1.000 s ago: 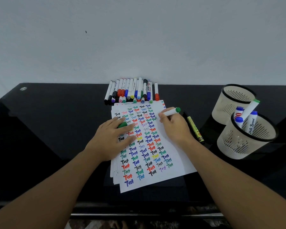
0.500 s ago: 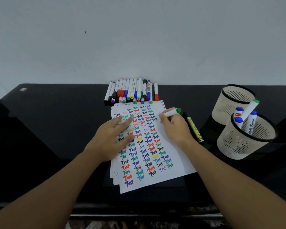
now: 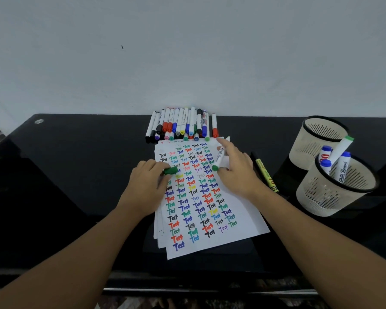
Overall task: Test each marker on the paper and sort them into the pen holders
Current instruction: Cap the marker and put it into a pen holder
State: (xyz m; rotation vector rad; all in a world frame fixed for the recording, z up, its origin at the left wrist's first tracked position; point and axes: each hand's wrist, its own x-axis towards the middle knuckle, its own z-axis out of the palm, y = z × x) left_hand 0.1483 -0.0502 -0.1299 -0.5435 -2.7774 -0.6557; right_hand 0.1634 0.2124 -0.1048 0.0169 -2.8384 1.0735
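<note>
A white marker (image 3: pixel 219 157) with a green end lies slanted in my right hand (image 3: pixel 240 175), which pinches it over the upper right of the paper (image 3: pixel 250 219). Its green end points down-left toward my left hand (image 3: pixel 146 186). That hand rests on the paper's left edge and pinches a green cap (image 3: pixel 171 170). The sheet is covered with coloured "Test" words. Several unsorted markers (image 3: pixel 181 127) lie in a row behind the paper. The near pen holder (image 3: pixel 325 197) contains two blue-capped markers and one green-capped marker. The far pen holder (image 3: pixel 314 141) shows no markers inside.
A yellow-green marker (image 3: pixel 266 176) lies on the black glass table (image 3: pixel 76 175) between the paper and the holders. A white wall rises right behind the marker row. The paper is a small stack, with its near corner close to the table's front edge.
My right hand lifted the marker off the paper and turned it, so its green end now points at my left hand. My left fingers curled and brought the green cap into view.
</note>
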